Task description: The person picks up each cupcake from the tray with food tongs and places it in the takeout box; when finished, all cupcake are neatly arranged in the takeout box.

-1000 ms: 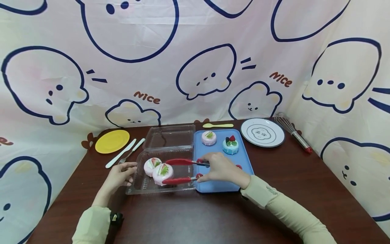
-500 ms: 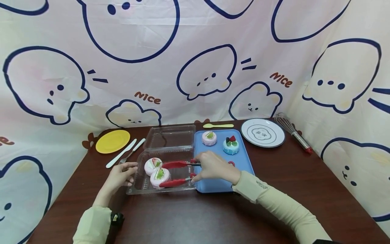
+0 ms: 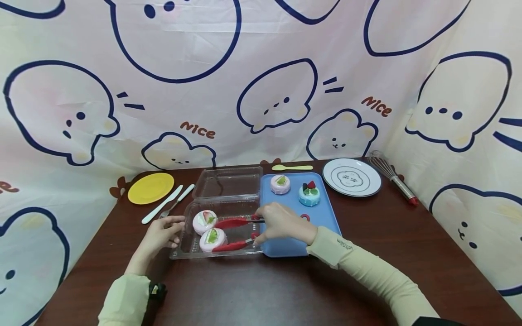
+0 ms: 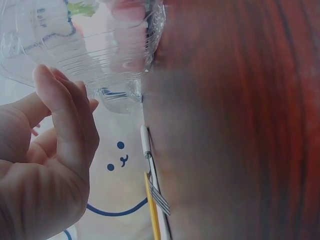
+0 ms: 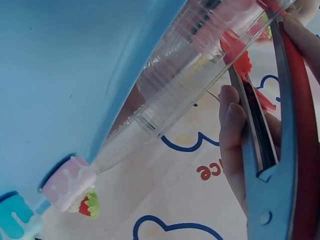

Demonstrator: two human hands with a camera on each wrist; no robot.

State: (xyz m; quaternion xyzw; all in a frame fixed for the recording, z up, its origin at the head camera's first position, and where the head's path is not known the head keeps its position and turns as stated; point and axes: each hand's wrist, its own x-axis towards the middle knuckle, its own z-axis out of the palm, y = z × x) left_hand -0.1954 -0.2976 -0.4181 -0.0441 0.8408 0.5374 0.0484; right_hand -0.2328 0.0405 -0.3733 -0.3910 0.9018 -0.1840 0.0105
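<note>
My right hand [image 3: 283,222] grips a pair of red-tipped metal tongs [image 5: 275,200] over the boundary between the blue tray and the clear plastic box [image 3: 240,252]. The tongs' arms are spread. One red tip lies against the right side of the nearer pink toy cake [image 3: 212,239], the other beside the farther pink toy cake [image 3: 204,222]. Both cakes sit in the box's left part, side by side. With bent, relaxed fingers my left hand [image 3: 161,235] rests at the box's left rim; its fingertips overlap the clear wall in the left wrist view.
The blue tray [image 3: 299,249] holds another pink cake [image 3: 280,184] and a blue one [image 3: 309,194]. Behind lie a yellow spoon [image 3: 292,167] and white plate [image 3: 371,183], with a whisk [image 3: 393,179] at right. Left are a yellow plate [image 3: 151,188], knife [image 3: 161,204] and fork [image 3: 177,201].
My right hand and the tongs have shifted left. The nearer pink cake has moved slightly left and toward me, and the tong tips have slid off its sides. My left hand has stayed put.
</note>
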